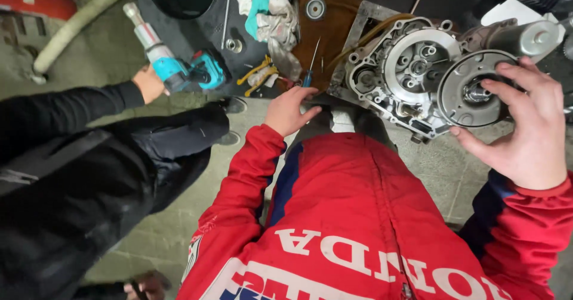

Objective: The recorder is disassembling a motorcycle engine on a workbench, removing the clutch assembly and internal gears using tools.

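Head view, item list. Right hand [528, 130], fingers spread around round grey metal clutch disc [471, 91] on open silver engine case [397, 76], right of frame: grip evenly, keep disc square. Left hand [287, 110], loosely open, touches blue-handled screwdriver [310, 73] at centre. Co-worker's hand [149, 84] holds teal power wrench [179, 67], upper left.

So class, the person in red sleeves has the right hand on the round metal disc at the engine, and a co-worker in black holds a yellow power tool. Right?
Not quite: the power tool is teal, as the head view shows. The right hand is on the round metal disc, and the co-worker's hand holds the tool.
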